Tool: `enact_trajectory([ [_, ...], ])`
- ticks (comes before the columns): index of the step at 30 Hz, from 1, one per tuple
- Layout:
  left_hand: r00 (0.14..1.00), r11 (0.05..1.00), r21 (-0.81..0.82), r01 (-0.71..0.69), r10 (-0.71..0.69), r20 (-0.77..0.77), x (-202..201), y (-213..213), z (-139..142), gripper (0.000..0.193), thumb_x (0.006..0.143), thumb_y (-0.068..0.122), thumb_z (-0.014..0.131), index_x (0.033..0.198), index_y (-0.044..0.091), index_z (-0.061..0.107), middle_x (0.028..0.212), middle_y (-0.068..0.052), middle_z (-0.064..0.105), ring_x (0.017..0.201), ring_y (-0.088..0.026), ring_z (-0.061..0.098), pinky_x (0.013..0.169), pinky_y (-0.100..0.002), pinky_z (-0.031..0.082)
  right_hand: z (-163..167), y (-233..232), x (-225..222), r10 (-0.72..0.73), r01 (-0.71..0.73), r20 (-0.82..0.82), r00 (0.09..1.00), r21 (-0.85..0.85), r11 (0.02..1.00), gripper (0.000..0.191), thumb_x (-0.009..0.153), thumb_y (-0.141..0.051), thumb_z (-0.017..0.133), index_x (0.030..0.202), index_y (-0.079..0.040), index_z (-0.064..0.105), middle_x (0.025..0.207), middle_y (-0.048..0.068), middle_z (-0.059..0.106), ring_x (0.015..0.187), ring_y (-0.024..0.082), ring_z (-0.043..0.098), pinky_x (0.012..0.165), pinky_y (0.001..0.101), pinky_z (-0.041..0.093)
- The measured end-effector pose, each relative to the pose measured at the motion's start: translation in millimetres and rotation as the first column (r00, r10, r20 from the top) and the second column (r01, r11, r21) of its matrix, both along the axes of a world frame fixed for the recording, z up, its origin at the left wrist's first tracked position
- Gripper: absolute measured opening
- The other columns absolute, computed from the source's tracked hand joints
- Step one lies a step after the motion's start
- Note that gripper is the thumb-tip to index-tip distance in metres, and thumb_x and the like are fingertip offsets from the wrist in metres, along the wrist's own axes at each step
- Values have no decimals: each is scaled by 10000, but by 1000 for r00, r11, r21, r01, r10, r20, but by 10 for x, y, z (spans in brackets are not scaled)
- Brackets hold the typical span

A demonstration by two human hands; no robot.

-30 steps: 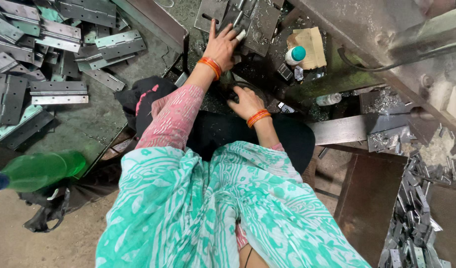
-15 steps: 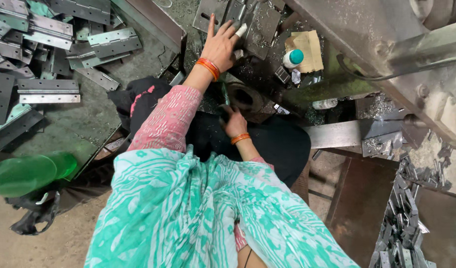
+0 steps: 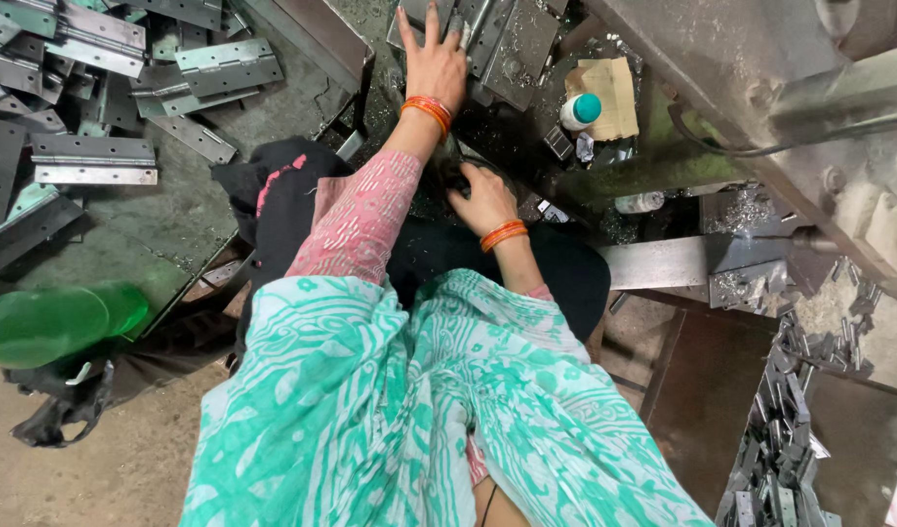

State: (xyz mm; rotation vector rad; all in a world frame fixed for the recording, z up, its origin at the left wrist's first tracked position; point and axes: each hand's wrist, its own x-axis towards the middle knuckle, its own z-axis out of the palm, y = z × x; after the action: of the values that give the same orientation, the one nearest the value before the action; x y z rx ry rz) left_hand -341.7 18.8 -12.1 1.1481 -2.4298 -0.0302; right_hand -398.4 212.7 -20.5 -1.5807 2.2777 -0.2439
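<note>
My left hand [image 3: 435, 64] reaches forward with the fingers spread flat on a grey metal hinge plate [image 3: 512, 44] that lies on the dark machine bed. Orange bangles ring that wrist, and a pink patterned sleeve covers the arm. Closer to my body, my right hand [image 3: 483, 199], also wearing orange bangles, curls its fingers over a dark round machine part [image 3: 446, 161]. The hand and deep shadow hide most of that part. Metal shavings lie around both hands.
Several steel hinges [image 3: 95, 161] lie piled on the green bench at the left. A green plastic bottle [image 3: 48, 322] sits at the left edge. A small white bottle with a teal cap [image 3: 578, 110] stands by cardboard. The machine body [image 3: 760, 78] overhangs at the right, above small hinges [image 3: 785, 429].
My right hand has dropped slightly toward my body while staying on the dark part. My left hand stays spread on the metal plate. The view has shifted a little.
</note>
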Motion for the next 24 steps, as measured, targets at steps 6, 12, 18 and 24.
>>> enact_trajectory([
  [6,999,997,-74,-20,18,-33,-50,-19,-4,375,964,243,554,1242,90,753,1313,-74,654,1442,-388,319,1141,-784,43,-330,222,211,-84,85,49,995,-32,996,468,803,-291,766,1258,-226,675,1206,160,647,1089,416,648,867,523,554],
  [12,997,997,68,34,-38,68,-39,41,26,258,962,201,588,1090,108,791,1292,-86,663,1417,-361,363,1124,-781,143,-298,206,162,-34,33,32,999,33,999,489,824,-296,762,1291,-207,649,1215,178,629,1099,423,639,889,533,541],
  [18,988,999,-36,-7,12,153,-5,89,133,281,900,235,608,1069,117,799,1169,-87,693,1415,-409,339,1098,-791,124,29,-80,22,50,-40,-50,998,182,982,459,865,-350,738,1240,-106,637,1223,202,635,1102,439,643,904,546,536],
  [24,989,1000,24,5,-8,145,-54,51,120,252,933,212,609,1073,120,797,1177,-105,695,1410,-412,358,1114,-782,125,-155,94,158,-46,46,-6,999,68,997,443,823,-306,755,1236,-175,662,1226,197,635,1060,446,649,857,548,542],
])
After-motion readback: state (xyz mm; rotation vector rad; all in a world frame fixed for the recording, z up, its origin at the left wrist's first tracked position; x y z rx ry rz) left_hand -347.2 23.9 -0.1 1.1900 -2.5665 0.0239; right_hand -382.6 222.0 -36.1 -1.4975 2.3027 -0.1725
